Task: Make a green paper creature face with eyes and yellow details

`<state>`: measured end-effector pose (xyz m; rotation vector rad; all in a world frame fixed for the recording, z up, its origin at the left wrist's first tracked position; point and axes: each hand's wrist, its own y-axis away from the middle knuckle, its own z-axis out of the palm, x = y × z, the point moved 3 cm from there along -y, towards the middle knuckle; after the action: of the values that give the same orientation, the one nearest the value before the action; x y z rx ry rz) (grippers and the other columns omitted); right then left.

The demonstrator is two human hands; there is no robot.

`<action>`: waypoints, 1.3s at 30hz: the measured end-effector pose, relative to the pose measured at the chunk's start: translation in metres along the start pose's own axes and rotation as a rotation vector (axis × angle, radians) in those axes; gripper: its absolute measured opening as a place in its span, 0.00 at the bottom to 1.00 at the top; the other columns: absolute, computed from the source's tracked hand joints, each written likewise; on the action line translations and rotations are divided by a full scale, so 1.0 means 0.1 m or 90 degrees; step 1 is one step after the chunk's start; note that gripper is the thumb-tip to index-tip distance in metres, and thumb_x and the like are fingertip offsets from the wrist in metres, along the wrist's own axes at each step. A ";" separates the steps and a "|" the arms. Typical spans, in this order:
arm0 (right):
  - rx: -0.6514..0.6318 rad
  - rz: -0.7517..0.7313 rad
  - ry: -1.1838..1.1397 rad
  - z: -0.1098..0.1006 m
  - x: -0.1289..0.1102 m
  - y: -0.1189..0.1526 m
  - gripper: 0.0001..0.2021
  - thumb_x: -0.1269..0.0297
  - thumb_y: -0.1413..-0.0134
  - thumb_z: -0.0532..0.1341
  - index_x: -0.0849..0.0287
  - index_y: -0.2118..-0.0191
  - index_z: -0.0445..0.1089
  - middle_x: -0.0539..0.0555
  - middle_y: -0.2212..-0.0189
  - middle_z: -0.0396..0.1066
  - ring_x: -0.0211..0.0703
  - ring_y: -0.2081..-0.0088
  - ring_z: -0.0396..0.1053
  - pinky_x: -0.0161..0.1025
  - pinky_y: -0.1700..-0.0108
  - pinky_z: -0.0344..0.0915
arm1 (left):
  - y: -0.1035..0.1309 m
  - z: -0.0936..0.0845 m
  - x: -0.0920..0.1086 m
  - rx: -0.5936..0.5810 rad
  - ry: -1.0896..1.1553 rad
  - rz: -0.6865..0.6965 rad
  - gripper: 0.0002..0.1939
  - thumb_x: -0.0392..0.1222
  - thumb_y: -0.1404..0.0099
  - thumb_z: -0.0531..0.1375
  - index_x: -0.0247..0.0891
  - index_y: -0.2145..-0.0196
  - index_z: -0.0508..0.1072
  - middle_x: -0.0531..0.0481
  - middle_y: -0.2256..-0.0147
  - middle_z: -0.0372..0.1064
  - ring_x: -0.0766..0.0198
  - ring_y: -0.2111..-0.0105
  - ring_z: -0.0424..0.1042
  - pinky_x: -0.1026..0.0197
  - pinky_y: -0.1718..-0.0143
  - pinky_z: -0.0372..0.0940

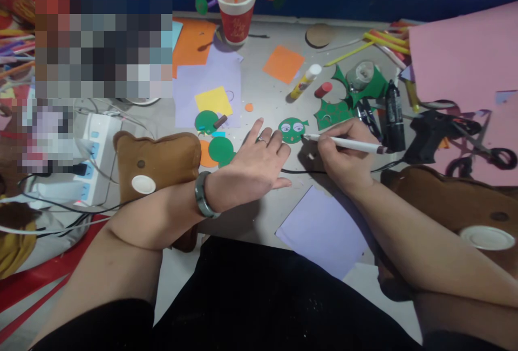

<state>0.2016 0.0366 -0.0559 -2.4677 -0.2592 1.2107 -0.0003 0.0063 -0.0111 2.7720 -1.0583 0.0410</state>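
Note:
A round green paper face (292, 133) with two drawn eyes lies on the table (259, 216). In my right hand (350, 156) is a white marker pen (356, 144), its tip at the right edge of the face. My left hand (259, 162) lies palm down with fingers spread, its fingertips by the left edge of the face. Whether they touch the paper I cannot tell. Green paper circles (220, 150) and an orange circle (207, 154) lie left of that hand. Cut green paper scraps (334, 113) lie beyond the pen.
A glue stick (305, 82) stands near its red cap (323, 89). Black markers (394, 119), a black glue gun (424, 132) and scissors (481, 143) lie right. A paper cup (237, 16) stands at the back. Brown cushions (162, 159) and a power strip (95, 156) flank the space.

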 end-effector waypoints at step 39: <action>-0.080 0.009 -0.005 0.02 -0.03 0.04 0.05 0.62 0.49 0.68 0.50 0.68 0.71 0.50 0.75 0.75 0.45 0.73 0.72 0.43 0.70 0.71 | 0.07 -0.03 0.00 0.030 -0.022 0.019 0.31 0.57 0.25 0.61 0.28 0.38 0.72 0.28 0.34 0.68 0.39 0.33 0.66 0.31 0.26 0.46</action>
<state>0.1985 0.0322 -0.0568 -2.5766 -0.3302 1.2449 -0.0048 0.0019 -0.0076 2.8084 -1.1210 0.0215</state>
